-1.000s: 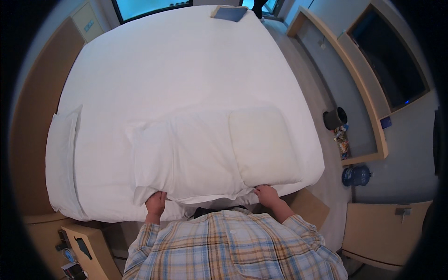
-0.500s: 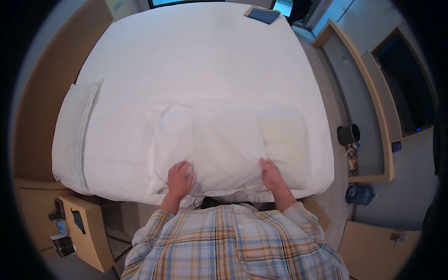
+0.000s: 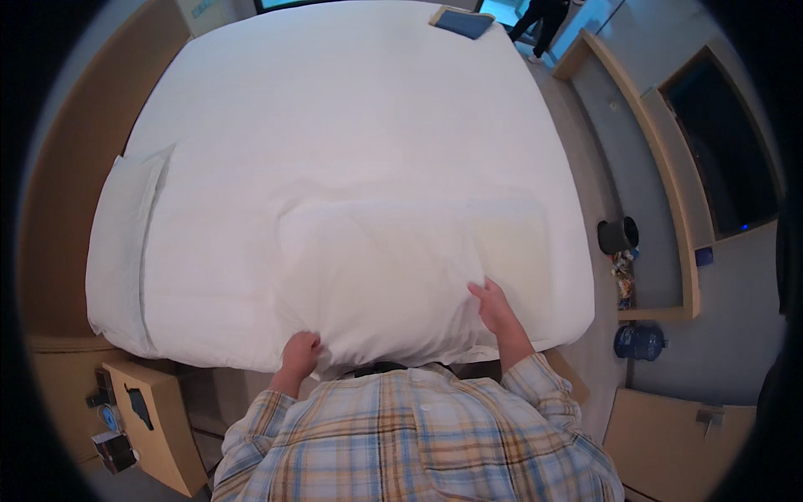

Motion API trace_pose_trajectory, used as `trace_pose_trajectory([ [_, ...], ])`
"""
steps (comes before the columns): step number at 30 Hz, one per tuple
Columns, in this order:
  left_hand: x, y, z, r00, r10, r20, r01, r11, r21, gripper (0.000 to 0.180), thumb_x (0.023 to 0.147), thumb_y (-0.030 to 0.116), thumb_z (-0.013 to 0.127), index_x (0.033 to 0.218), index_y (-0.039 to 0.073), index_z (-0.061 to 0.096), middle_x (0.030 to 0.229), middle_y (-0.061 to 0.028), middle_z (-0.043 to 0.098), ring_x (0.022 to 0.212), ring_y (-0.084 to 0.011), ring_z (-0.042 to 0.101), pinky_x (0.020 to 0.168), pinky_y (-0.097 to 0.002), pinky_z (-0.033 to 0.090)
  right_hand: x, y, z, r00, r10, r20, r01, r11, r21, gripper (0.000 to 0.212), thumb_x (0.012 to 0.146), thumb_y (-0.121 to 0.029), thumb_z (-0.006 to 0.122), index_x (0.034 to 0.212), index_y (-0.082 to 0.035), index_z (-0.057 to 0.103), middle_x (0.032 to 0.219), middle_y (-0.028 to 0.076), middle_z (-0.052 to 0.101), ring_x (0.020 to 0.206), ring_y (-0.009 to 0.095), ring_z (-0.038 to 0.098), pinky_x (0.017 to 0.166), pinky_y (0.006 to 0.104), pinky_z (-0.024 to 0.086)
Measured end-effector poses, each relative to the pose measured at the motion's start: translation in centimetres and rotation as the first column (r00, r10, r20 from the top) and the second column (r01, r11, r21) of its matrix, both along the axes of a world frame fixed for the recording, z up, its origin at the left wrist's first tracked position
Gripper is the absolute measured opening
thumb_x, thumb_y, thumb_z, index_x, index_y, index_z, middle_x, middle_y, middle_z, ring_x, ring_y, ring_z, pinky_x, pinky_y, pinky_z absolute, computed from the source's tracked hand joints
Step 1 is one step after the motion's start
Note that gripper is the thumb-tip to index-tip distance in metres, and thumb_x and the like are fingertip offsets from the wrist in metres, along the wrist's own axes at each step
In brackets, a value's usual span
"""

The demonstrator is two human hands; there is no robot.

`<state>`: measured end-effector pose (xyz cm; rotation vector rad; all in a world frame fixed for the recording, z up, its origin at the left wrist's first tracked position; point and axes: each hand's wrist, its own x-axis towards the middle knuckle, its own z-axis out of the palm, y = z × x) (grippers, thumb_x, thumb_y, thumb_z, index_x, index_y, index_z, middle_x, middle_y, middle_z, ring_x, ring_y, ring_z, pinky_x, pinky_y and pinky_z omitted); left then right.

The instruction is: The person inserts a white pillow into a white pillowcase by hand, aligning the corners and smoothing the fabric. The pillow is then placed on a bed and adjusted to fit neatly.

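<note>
A cream pillow lies near the bed's front edge, partly inside a white pillowcase, its right end sticking out bare. My left hand is closed on the pillowcase's near left corner, fingers curled in. Farther right, my right hand pinches the open edge of the pillowcase, where the cloth is drawn into a peak beside the bare pillow end. Wrinkles run across the case between both hands.
A second white pillow lies at the left of the white-sheeted bed. A blue folded cloth sits at its far corner. Left stands a nightstand; right are a dark bin and a blue water jug. Another person stands far right.
My left hand has moved nearer to me and closed on the pillowcase corner. The case has been pulled smoother over the pillow. The other person shows more at the far right.
</note>
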<state>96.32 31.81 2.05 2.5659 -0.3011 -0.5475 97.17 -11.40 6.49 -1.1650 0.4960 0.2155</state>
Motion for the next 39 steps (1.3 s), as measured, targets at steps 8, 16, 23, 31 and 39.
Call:
trace_pose_trajectory([
  [8, -0.4, 1.8, 0.6, 0.979, -0.153, -0.131, 0.161, 0.986, 0.045, 0.010, 0.073, 0.015, 0.066, 0.077, 0.008, 0.060, 0.081, -0.0128, 0.061, 0.085, -0.0330, 0.057, 0.071, -0.0433, 0.045, 10.9, -1.1, -0.9, 0.909, -0.397, -0.127, 0.415, 0.889, 0.192, 0.033, 0.089, -0.022, 0.058, 0.116, -0.003, 0.055, 0.114, 0.011, 0.059, 0.107, 0.026, 0.055, 0.096, 0.0402, 0.043],
  [16, 1.4, 0.0, 2.6, 0.969, 0.011, 0.245, 0.031, 0.986, -0.166, 0.012, 0.075, 0.013, 0.065, 0.082, 0.008, 0.056, 0.081, -0.0103, 0.058, 0.078, -0.0330, 0.054, 0.069, -0.0426, 0.042, 8.4, -8.6, -2.1, 0.780, -0.625, 0.034, 0.608, 0.744, -0.277, 0.027, 0.092, -0.019, 0.058, 0.113, -0.002, 0.056, 0.107, 0.009, 0.062, 0.097, 0.020, 0.058, 0.087, 0.0363, 0.048],
  [23, 3.6, -1.0, 2.5, 0.924, 0.002, 0.381, 0.067, 0.984, -0.166, 0.017, 0.076, 0.012, 0.063, 0.091, 0.007, 0.057, 0.091, -0.0139, 0.057, 0.088, -0.0340, 0.053, 0.074, -0.0418, 0.042, 1.7, -4.8, -0.4, 0.977, -0.094, -0.192, 0.044, 0.968, -0.248, 0.038, 0.087, -0.019, 0.063, 0.117, 0.004, 0.054, 0.108, 0.010, 0.062, 0.097, 0.018, 0.058, 0.087, 0.0333, 0.046],
  [31, 0.6, 7.2, -4.0, 0.804, 0.569, 0.174, -0.542, 0.821, -0.180, 0.042, 0.080, 0.020, 0.066, 0.116, 0.002, 0.052, 0.113, -0.0162, 0.054, 0.105, -0.0314, 0.051, 0.092, -0.0416, 0.042, -6.3, -8.3, -2.3, 0.935, -0.325, -0.143, 0.174, 0.770, -0.614, 0.033, 0.090, -0.018, 0.059, 0.114, 0.004, 0.057, 0.105, 0.009, 0.063, 0.092, 0.014, 0.057, 0.082, 0.0283, 0.044],
  [39, -6.7, 8.9, -6.7, 0.348, 0.591, -0.728, -0.924, 0.346, -0.161, 0.044, 0.089, 0.032, 0.060, 0.121, 0.005, 0.051, 0.106, -0.0075, 0.061, 0.098, -0.0183, 0.055, 0.081, -0.0314, 0.045, -7.6, -3.0, -3.1, 0.950, -0.271, -0.158, 0.250, 0.958, -0.142, 0.032, 0.088, -0.020, 0.061, 0.111, 0.003, 0.059, 0.100, 0.008, 0.063, 0.088, 0.017, 0.058, 0.082, 0.0304, 0.045],
])
